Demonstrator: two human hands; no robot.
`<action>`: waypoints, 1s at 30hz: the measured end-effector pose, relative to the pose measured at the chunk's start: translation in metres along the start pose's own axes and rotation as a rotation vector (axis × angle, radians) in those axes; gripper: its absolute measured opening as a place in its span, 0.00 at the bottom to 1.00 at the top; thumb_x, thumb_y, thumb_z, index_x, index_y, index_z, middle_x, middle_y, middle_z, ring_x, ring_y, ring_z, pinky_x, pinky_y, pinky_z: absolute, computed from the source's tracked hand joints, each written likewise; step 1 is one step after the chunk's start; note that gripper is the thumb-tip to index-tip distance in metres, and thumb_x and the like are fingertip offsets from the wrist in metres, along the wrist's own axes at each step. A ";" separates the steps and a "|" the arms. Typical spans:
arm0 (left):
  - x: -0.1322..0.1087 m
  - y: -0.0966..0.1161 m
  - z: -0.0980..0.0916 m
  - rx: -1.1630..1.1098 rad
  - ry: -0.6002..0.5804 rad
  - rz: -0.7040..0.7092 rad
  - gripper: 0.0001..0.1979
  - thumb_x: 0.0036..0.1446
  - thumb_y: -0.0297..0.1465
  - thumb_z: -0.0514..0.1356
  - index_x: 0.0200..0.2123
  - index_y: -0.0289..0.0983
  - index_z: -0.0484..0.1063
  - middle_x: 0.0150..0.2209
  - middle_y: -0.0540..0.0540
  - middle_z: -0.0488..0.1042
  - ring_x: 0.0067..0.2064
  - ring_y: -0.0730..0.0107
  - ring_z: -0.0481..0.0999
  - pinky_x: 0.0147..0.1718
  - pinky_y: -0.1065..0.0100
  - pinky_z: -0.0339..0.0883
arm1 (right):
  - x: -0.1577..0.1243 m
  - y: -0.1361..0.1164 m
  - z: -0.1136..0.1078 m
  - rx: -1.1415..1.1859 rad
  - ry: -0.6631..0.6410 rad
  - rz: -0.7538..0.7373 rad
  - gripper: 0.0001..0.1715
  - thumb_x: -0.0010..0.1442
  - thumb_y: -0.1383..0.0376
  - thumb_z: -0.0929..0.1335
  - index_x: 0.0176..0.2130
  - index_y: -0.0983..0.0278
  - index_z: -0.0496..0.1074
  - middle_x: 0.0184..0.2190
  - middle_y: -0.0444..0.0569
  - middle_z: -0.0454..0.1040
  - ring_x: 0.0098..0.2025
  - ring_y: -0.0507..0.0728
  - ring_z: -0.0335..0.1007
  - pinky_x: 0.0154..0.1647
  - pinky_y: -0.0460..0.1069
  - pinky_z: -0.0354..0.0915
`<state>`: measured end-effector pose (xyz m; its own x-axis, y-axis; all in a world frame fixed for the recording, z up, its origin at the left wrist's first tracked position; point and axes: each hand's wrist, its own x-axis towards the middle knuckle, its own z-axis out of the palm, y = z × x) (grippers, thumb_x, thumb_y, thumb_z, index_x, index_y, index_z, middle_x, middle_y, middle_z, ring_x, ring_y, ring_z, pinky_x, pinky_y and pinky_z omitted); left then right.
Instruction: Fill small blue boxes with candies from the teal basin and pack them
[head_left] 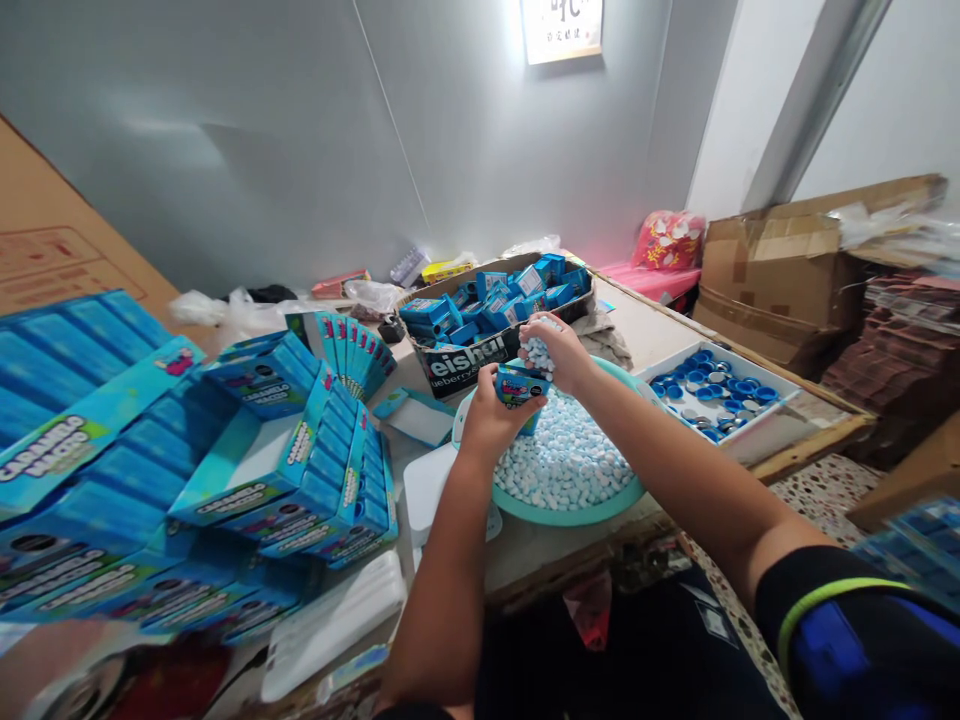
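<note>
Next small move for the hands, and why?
Probably tip the candies from the right hand into the small blue box in the left hand. The right hand holds them just above the box, over the teal tray, so spills should land there. The box's opening is hard to see.

The left hand (491, 415) is gripping a small carton (519, 385) just beneath the fingers (551, 335) of the right hand (551, 352), which are clutching candies (536, 355). A basin (570, 515) is sitting below the fingers, a tray (750, 440) of caps (709, 385) is lying to their right, a cardboard box (457, 365) is standing behind them, and display boxes (262, 440) are piling up to their left.
</note>
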<state>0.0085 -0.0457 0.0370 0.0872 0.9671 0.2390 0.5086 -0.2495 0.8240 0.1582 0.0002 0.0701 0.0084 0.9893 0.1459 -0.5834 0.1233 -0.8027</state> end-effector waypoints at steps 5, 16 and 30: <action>0.000 0.001 -0.001 0.011 -0.008 -0.008 0.40 0.46 0.46 0.75 0.57 0.45 0.61 0.52 0.44 0.78 0.54 0.50 0.79 0.49 0.57 0.72 | 0.001 0.000 0.000 0.001 0.001 -0.008 0.25 0.39 0.62 0.78 0.34 0.60 0.65 0.27 0.39 0.71 0.24 0.51 0.68 0.18 0.43 0.61; -0.001 0.000 -0.001 0.017 0.003 0.003 0.40 0.47 0.45 0.75 0.58 0.46 0.61 0.53 0.44 0.78 0.55 0.50 0.78 0.50 0.56 0.70 | -0.002 -0.002 0.003 -0.006 0.008 -0.002 0.24 0.38 0.63 0.77 0.33 0.60 0.64 0.26 0.38 0.71 0.23 0.50 0.67 0.17 0.43 0.61; 0.003 -0.007 0.003 -0.008 0.043 0.020 0.39 0.44 0.44 0.76 0.57 0.45 0.64 0.49 0.45 0.79 0.50 0.52 0.79 0.45 0.60 0.69 | 0.003 0.001 0.002 -0.013 0.015 -0.016 0.25 0.37 0.62 0.77 0.33 0.59 0.65 0.26 0.38 0.71 0.22 0.51 0.68 0.16 0.44 0.61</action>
<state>0.0081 -0.0410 0.0306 0.0598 0.9590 0.2770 0.5002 -0.2689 0.8231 0.1559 0.0027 0.0705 0.0300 0.9882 0.1501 -0.5722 0.1400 -0.8080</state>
